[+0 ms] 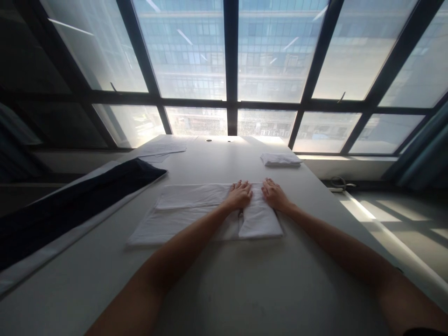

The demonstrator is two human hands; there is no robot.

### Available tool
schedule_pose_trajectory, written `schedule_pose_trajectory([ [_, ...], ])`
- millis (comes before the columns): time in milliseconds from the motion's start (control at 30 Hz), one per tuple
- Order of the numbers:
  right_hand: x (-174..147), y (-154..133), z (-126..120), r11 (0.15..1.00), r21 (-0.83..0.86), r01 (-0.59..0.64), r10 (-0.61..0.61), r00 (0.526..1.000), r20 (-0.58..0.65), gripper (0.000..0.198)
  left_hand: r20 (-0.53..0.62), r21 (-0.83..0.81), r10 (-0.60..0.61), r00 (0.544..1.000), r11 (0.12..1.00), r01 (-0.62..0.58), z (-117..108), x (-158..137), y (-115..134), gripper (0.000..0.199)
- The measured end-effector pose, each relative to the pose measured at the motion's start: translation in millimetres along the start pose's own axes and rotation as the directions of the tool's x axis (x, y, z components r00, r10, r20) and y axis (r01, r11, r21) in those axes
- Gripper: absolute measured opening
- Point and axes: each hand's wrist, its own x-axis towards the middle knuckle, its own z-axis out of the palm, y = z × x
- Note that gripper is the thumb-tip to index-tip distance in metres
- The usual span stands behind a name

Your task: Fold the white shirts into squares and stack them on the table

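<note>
A white garment [189,217], partly folded, lies flat on the white table [224,289]. Its right end is doubled over into a narrow panel, and a strip along its far edge is also turned in. My left hand [241,194] rests flat on the cloth at the left border of that panel, fingers stretched forward. On the panel's right edge lies my right hand [275,193], its fingers extended and pressed down on the fabric. Neither hand grips anything. The exact kind of garment cannot be made out.
A folded white cloth [281,159] sits at the far right of the table. Dark navy fabric [84,200] over white cloth lies along the left side. Papers or thin white sheets [163,150] are at the far left. Tall windows [266,56] stand behind the table.
</note>
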Motion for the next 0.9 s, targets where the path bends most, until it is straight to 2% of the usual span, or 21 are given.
schedule_pose_trajectory([
  [67,-19,-12,-4,0.992,0.065,0.112,-0.109,0.993,-0.05,0.055,-0.004,0.001,0.002,1.0,1.0,-0.002,1,-1,-1,0.057],
  [133,-44,-30,-8,0.953,0.133,0.273,-0.269,0.962,-0.049,0.056,0.004,0.017,0.025,1.0,1.0,-0.025,1,-1,-3,0.057],
  [200,-71,-49,-12,0.904,0.164,0.396,-0.401,0.916,0.0,0.062,-0.004,0.035,0.037,0.999,0.999,-0.037,1,0,-5,0.055],
  [267,-92,-66,-15,0.878,0.145,0.455,-0.468,0.88,0.073,0.076,-0.043,0.042,0.016,0.999,0.999,-0.015,0,1,-6,0.054],
  [400,-107,-84,-20,0.875,0.094,0.475,-0.485,0.858,0.168,0.093,-0.086,0.037,-0.08,0.993,0.996,0.084,-3,3,-4,0.054],
  [600,-104,-86,-19,0.895,0.074,0.441,-0.447,0.873,0.195,0.094,0.035,0.001,-0.122,0.992,0.993,0.122,-10,8,-15,0.057],
  [700,-105,-87,-20,0.895,0.079,0.438,-0.445,0.874,0.197,0.095,0.032,-0.064,-0.173,0.984,0.983,0.174,-19,12,-30,0.058],
  [800,-106,-88,-20,0.895,0.094,0.437,-0.447,0.872,0.199,0.094,0.028,-0.093,-0.174,0.984,0.98,0.175,-36,11,-51,0.058],
  [900,-103,-87,-20,0.902,0.138,0.408,-0.429,0.88,0.204,0.088,0.016,-0.091,-0.168,0.986,0.981,0.169,-57,-9,-78,0.059],
])
